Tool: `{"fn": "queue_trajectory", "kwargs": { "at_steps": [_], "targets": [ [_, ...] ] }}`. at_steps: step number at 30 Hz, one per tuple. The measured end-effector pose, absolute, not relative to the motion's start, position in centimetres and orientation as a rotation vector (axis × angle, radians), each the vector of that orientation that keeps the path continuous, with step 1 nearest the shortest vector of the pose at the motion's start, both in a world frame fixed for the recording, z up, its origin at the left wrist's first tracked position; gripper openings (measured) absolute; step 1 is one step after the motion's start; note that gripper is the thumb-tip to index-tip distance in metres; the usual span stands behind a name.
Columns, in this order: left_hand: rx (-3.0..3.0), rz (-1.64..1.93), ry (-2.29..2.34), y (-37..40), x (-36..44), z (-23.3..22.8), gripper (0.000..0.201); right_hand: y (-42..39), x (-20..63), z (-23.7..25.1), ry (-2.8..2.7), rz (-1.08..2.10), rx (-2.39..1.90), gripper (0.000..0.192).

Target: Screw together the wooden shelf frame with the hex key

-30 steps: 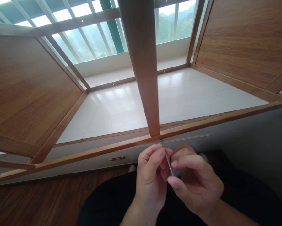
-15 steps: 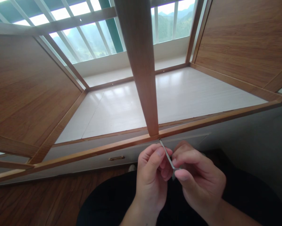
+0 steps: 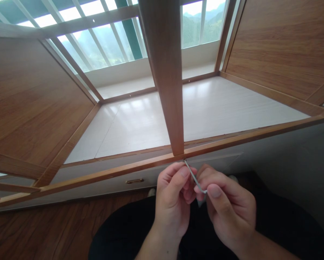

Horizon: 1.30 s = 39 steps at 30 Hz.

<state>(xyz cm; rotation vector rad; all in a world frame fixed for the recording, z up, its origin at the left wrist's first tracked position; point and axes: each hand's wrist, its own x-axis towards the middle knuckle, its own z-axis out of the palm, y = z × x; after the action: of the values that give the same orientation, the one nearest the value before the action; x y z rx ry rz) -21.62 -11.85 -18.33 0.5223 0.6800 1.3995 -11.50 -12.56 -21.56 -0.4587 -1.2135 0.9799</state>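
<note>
A thin metal Allen key has its long end at the underside of the front wooden rail, just below the foot of the upright post. My left hand pinches the key's long shaft between thumb and fingers. At the bent short end, my right hand is closed with thumb and forefinger gripping the key. The screw at the key's tip is too small to make out clearly.
Wooden side panels stand at left and right of the frame. Behind the rail lies a white surface under a barred window. Below is a white drawer front with a brass handle, above a dark wood floor.
The Allen key has turned, its short end now pointing right instead of down towards me. My right thumb has shifted with it. My left hand stays nearly in place.
</note>
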Motion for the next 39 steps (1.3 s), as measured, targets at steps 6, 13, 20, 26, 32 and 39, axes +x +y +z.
{"fn": "queue_trajectory", "kwargs": {
  "at_steps": [6, 13, 20, 26, 32, 39],
  "targets": [
    [0.535, 1.386, 0.646, -11.79, -21.73, -18.24, 0.021, -12.63, -11.7, -21.96, -1.199, 1.074, -0.425, 0.022],
    [0.534, 1.383, 0.652, -11.64, -21.78, -18.29, 0.021, -12.64, -11.74, -22.07, -1.2, 1.071, -0.416, 0.021],
    [0.523, 1.391, 0.653, -11.86, -21.78, -18.21, 0.021, -12.62, -11.69, -22.38, -1.216, 1.068, -0.394, 0.009],
    [0.528, 1.395, 0.661, -11.96, -21.72, -18.03, 0.02, -12.6, -11.72, -22.17, -1.212, 1.082, -0.383, 0.007],
    [0.546, 1.397, 0.696, -11.88, -21.74, -18.22, 0.025, -12.45, -11.92, -21.67, -1.173, 1.085, -0.371, 0.008],
    [0.548, 1.392, 0.674, -12.0, -21.74, -18.29, 0.026, -12.51, -11.84, -21.49, -1.198, 1.037, -0.406, 0.007]
  ]
}}
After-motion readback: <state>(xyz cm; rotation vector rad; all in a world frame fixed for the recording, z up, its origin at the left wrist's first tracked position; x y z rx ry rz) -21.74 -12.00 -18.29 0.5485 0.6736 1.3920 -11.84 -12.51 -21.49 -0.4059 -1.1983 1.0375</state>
